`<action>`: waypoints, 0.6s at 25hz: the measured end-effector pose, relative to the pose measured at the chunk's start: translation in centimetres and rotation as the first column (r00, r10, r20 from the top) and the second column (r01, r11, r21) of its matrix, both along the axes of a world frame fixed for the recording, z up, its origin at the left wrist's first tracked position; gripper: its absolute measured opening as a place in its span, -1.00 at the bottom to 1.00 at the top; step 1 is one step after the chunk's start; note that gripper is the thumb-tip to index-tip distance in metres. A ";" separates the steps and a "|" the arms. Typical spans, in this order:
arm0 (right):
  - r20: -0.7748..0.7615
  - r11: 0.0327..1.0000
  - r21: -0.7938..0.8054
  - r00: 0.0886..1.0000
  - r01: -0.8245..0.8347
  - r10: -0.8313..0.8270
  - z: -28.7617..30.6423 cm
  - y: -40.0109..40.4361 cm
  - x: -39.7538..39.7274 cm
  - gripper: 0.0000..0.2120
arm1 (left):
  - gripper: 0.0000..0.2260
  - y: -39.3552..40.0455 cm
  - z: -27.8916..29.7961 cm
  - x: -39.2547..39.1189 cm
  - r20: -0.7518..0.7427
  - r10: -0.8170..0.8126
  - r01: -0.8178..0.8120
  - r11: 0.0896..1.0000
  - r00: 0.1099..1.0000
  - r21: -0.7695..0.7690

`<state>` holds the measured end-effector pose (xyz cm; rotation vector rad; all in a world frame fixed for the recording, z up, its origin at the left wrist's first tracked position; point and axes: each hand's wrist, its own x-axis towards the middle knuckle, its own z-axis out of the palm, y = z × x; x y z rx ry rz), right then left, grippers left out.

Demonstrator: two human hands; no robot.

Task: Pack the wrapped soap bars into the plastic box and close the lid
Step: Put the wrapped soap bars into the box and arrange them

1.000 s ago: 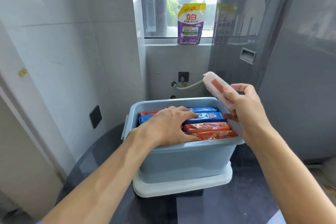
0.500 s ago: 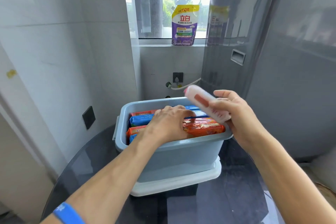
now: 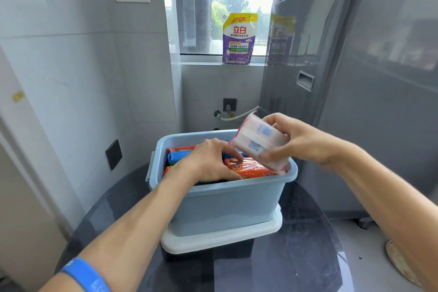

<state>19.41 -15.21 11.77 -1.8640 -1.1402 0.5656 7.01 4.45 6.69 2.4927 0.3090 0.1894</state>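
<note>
Dark glass table point(image 3: 296, 256), round. White lid point(image 3: 222, 237) lies flat on it; blue box point(image 3: 225, 204) stands on lid, below the fingers point(image 3: 227, 149) of both hands.

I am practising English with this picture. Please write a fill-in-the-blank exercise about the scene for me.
1. The right hand holds a soap bar in a ____ wrapper.
2. The left hand rests inside the light ____ box.
3. The white lid lies ____ the box.
4. The purple pouch stands on the ____.

Answers: white; blue; under; windowsill

lt blue box point(image 3: 227, 201), orange/blue bars point(image 3: 248, 168)
</note>
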 end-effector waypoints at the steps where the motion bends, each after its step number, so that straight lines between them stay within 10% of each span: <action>1: -0.127 0.990 0.144 0.991 -0.009 0.027 -1.0 0.1 0.0 -0.46 | -0.68 0.0 -0.1 0.0 0.013 0.006 -0.006 1.000 1.000 0.017; 4: -0.286 0.966 0.250 0.949 -0.061 0.134 -3.1 0.2 0.0 -0.60 | -0.64 0.0 -0.2 0.3 0.047 0.011 -0.012 0.999 0.999 0.038; 15: 0.191 0.904 -0.407 0.956 -0.130 0.224 1.7 1.9 1.3 -0.69 | -0.66 0.3 -0.3 0.5 0.072 0.046 -0.049 0.998 0.996 0.045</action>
